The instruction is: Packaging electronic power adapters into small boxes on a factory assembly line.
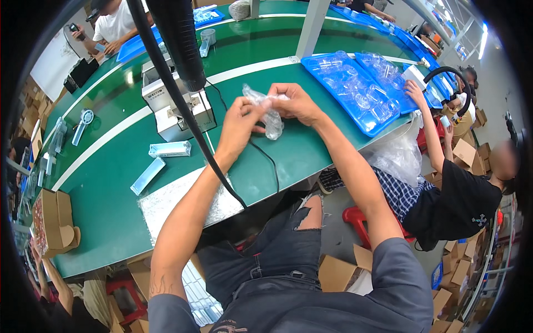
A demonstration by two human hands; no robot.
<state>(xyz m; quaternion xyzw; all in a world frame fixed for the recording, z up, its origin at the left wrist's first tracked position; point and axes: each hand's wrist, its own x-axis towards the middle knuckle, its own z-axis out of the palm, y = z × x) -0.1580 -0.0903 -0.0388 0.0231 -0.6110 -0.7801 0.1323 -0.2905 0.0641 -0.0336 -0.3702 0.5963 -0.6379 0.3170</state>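
Above the green table, both hands meet at a crumpled clear plastic bag [273,125]. My left hand [241,122] pinches it from the left, fingers bent. My right hand [298,104] grips its upper right part with curled fingers. One loose end sticks up between the hands and another hangs below them. Whether anything is inside the bag cannot be made out. Just left of my left hand stands a white and grey boxy machine [176,114]. Two light-blue open boxes [148,176] lie on the table to the left of my left forearm.
Blue trays [371,129] with clear plastic parts lie to the right. A co-worker [461,194] sits there, one hand at a tray. A black cable [271,158] crosses the near table; a silvery sheet [166,202] overlaps its edge. A cardboard box [51,222] stands far left.
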